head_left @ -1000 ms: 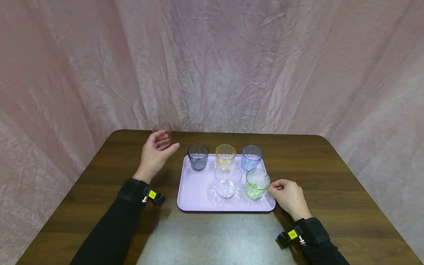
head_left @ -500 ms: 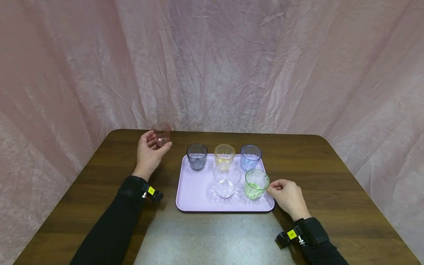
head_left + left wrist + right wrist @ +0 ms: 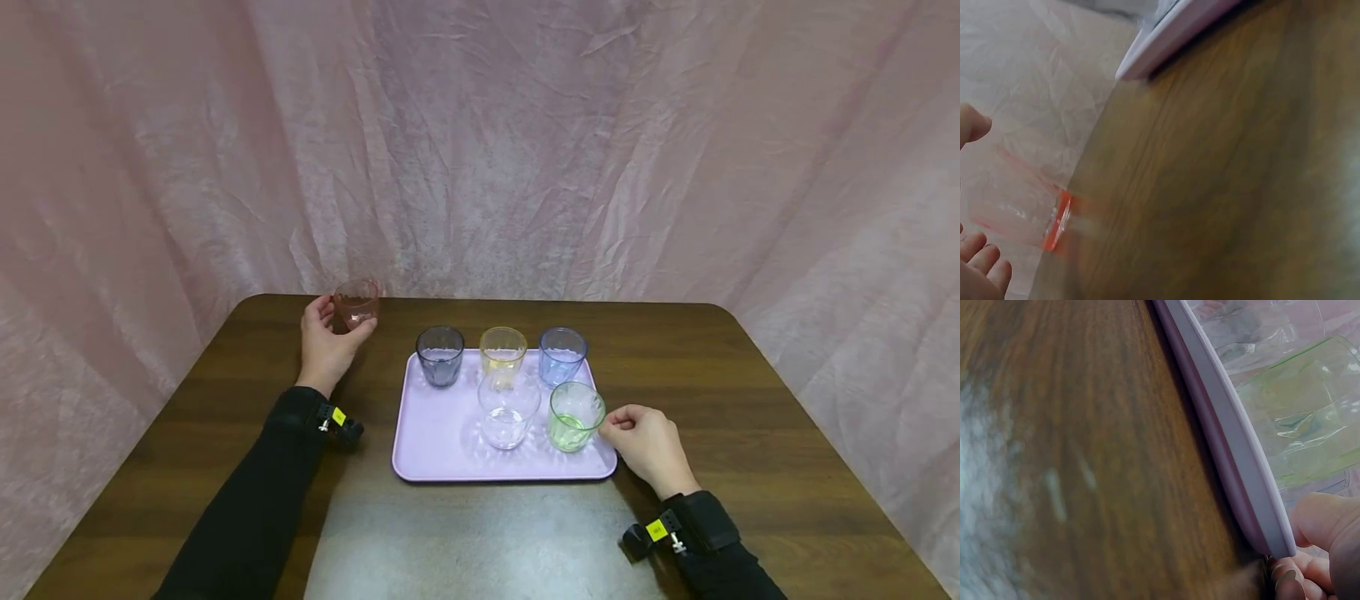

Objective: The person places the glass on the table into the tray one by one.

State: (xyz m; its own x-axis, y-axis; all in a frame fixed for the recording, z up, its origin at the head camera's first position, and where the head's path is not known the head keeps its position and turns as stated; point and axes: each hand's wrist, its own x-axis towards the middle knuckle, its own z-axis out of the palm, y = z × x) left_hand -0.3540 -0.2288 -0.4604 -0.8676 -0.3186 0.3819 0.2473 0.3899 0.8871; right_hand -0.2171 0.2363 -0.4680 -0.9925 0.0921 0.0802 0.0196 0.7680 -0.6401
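In the head view a pink tumbler [image 3: 356, 305] stands at the table's back left. My left hand [image 3: 328, 348] is spread beside it, thumb apart from the other fingers. The left wrist view shows the tumbler [image 3: 1029, 212] between thumb and fingertips, with gaps on both sides. A lilac tray [image 3: 435, 446] bears several tumblers: grey [image 3: 440, 357], yellow [image 3: 502, 346], blue [image 3: 562, 357], clear [image 3: 506, 417] and green [image 3: 576, 417]. At the tray's right edge, my right hand [image 3: 648, 446] pinches the rim [image 3: 1254, 469], thumb inside and curled fingers outside, close to the green tumbler.
The brown wooden table [image 3: 712, 367] has rounded back corners. A pink curtain [image 3: 480, 150] hangs behind its far edge. A grey glossy patch [image 3: 480, 542] lies in front of the tray.
My left hand has drawn back to the left, and its fingers no longer overlap the front of the pink tumbler. The right hand stays at the tray's rim. The head view has turned slightly.
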